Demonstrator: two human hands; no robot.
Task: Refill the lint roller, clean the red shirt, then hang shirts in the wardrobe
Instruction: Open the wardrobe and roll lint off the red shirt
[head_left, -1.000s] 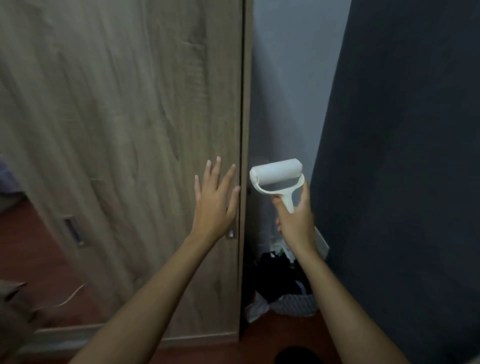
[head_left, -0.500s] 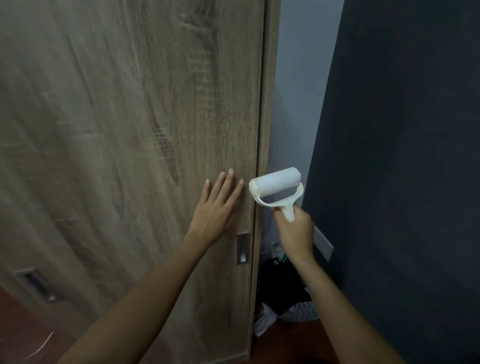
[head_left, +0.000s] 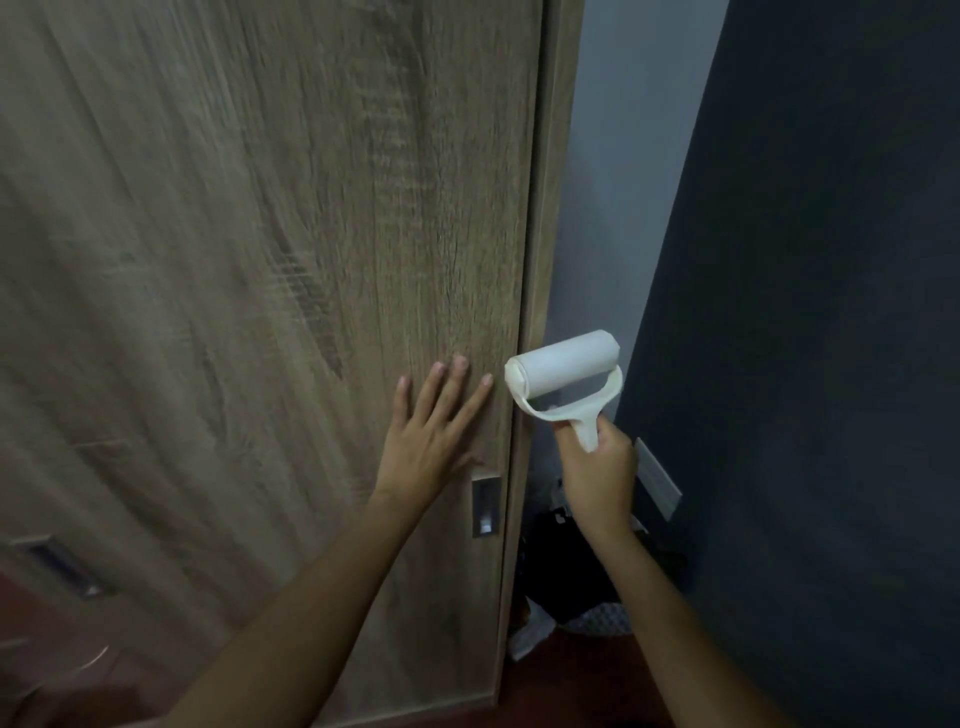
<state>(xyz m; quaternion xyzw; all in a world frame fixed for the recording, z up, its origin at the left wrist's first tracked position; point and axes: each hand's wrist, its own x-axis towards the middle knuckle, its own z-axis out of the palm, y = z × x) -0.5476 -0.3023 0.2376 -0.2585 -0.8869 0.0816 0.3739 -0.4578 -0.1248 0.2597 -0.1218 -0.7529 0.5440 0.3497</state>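
Slid rightward, wardrobe door (head_left: 270, 270) under flat left hand (head_left: 431, 441).

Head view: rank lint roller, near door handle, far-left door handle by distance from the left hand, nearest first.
From the left hand, flat on the wardrobe door:
1. Near door handle, just below right of the palm.
2. Lint roller, to the right, held by the right hand.
3. Far-left door handle, low at the frame's left edge.

My right hand (head_left: 597, 470) hides the lint roller (head_left: 563, 379) handle's end; below it, dark clutter (head_left: 582, 582) stays unidentifiable. Left of my left hand (head_left: 431, 441), the wardrobe door (head_left: 260, 260) blurs.
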